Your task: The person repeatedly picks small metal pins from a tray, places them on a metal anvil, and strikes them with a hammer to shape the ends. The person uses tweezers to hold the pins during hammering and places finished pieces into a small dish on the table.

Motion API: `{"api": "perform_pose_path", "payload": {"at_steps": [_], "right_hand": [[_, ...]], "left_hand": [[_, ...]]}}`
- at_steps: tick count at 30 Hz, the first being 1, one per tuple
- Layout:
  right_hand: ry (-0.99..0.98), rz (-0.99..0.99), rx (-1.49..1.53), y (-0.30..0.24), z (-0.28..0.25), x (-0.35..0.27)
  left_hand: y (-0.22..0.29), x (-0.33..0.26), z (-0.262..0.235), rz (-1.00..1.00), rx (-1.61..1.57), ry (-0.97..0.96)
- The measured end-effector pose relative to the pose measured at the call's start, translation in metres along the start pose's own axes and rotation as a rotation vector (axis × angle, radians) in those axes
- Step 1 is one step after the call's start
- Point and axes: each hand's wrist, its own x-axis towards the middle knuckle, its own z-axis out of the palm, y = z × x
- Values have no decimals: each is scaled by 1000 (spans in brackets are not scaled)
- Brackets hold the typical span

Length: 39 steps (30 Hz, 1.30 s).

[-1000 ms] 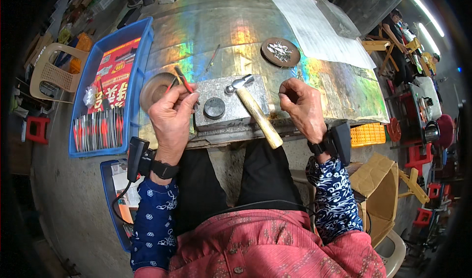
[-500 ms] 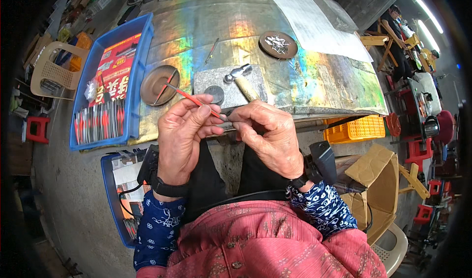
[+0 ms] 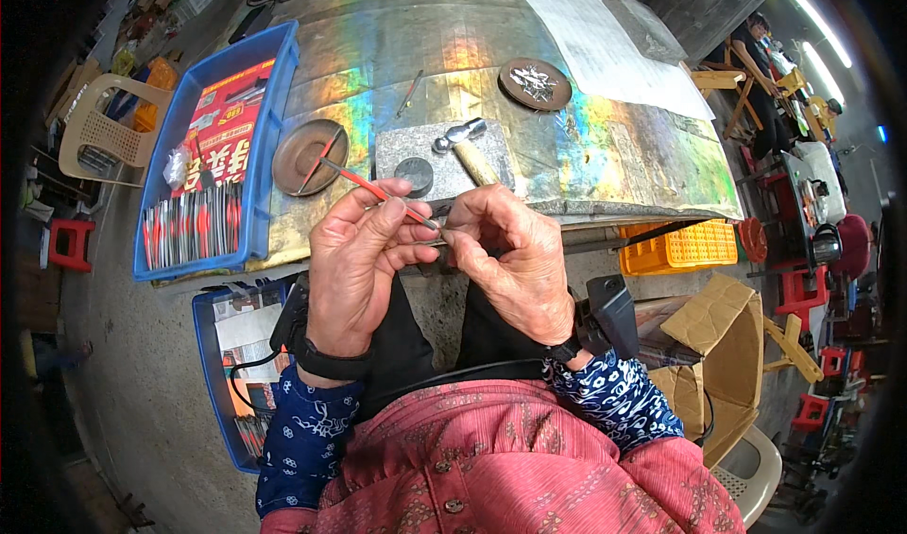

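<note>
The left hand (image 3: 351,265) pinches a slender red tool (image 3: 363,183), its long axis slanting from beyond that hand's fingers back and rightward toward the right hand (image 3: 515,265), fingertips bunched, their hold impossible to tell.

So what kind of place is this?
Probably a small workshop: a hammer lies on a grey block, a dish holds small shiny pieces, and a blue bin holds a row of thin things.

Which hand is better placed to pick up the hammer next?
The right hand, I'd judge: it adjoins the hammer's handle in this view, while the left hand is farther away and holds a red tool. Whether the right one pinches anything is unclear.
</note>
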Motion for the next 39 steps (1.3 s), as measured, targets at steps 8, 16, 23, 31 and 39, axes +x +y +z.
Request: {"api": "perform_pose_path", "payload": {"at_steps": [8, 16, 23, 31, 39], "right_hand": [[15, -63, -126, 0, 2, 0], [82, -293, -438, 8, 2, -3], [72, -264, -423, 11, 12, -4], [53, -267, -492, 14, 14, 8], [103, -286, -943, 20, -23, 9]], "left_hand": [[-4, -3, 6, 118, 167, 49], [-8, -5, -1, 74, -7, 51], [-15, -8, -7, 90, 74, 80], [-11, 5, -6, 142, 92, 107], [-1, 39, -21, 322, 460, 81]]}}
